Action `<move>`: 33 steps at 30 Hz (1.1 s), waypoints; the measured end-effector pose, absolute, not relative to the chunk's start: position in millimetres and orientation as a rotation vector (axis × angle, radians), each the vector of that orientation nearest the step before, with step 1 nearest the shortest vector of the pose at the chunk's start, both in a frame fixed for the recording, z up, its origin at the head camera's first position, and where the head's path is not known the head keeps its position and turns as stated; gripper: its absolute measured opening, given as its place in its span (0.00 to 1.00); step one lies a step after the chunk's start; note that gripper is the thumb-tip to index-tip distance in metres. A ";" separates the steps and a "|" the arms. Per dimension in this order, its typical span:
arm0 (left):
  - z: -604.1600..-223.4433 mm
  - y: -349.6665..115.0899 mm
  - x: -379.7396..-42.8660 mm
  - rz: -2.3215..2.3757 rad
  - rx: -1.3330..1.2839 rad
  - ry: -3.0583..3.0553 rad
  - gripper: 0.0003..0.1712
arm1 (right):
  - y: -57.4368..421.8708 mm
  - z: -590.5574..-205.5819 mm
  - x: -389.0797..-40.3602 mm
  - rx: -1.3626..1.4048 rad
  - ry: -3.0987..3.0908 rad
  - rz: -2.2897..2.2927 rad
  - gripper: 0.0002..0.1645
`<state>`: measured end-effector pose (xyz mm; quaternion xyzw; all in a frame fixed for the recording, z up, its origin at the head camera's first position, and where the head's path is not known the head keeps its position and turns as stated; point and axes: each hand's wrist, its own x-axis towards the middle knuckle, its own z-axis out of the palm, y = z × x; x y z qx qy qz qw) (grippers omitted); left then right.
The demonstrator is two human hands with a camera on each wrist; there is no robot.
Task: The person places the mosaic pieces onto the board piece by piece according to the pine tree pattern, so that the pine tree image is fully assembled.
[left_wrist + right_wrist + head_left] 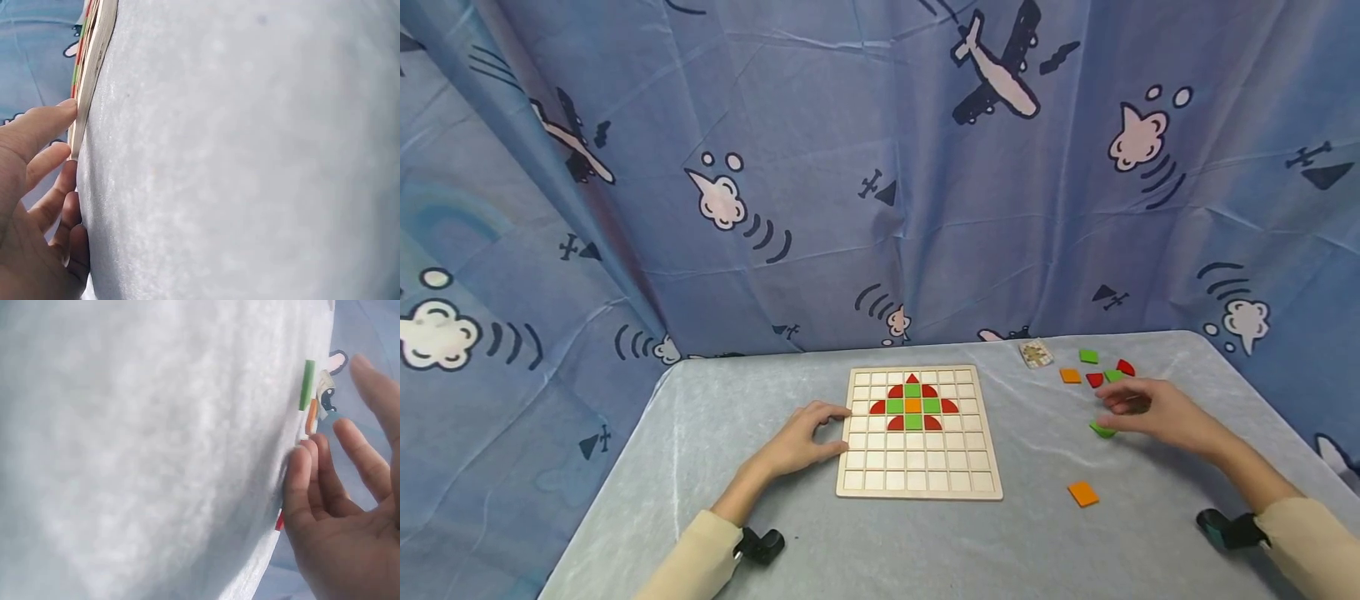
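Note:
A pale wooden grid board point(917, 458) lies flat on the table. Set in its upper cells is a pattern of red quarter-round pieces point(877, 407), green square tiles point(932, 406) and one orange tile point(913, 406) in the centre. The left hand point(797, 439) touches the board's left edge with thumb and fingertips spread apart. On the right, the other hand point(1157, 412) hovers at a group of loose pieces, its fingers loosely bent and no piece visible between them. Just below its fingers lies a rounded green piece point(1102, 429); a green tile point(1113, 376) sits behind them, partly covered.
Past the right hand lie loose red pieces point(1125, 367), an orange tile point(1070, 376) and another green tile point(1088, 356). A small patterned card point(1036, 353) lies near the table's back edge. One orange tile point(1083, 494) is nearer the front. A blue curtain point(820, 167) hangs behind.

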<state>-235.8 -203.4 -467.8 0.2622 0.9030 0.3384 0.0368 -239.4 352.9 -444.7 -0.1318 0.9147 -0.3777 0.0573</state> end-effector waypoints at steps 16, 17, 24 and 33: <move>-466.3 -201.1 -233.7 1.050 0.821 2.780 0.28 | 343.1 -451.6 -288.0 -0.453 2.881 -0.994 0.42; -466.2 -201.2 -233.7 1.051 0.821 2.779 0.28 | 342.4 -451.5 -289.5 -0.446 2.887 -0.991 0.42; -465.0 -201.1 -233.6 1.040 0.803 2.772 0.28 | 339.6 -454.2 -296.5 -0.468 2.896 -1.005 0.36; -464.7 -201.1 -233.2 1.044 0.810 2.784 0.27 | 336.1 -456.8 -302.2 -0.434 2.870 -1.026 0.35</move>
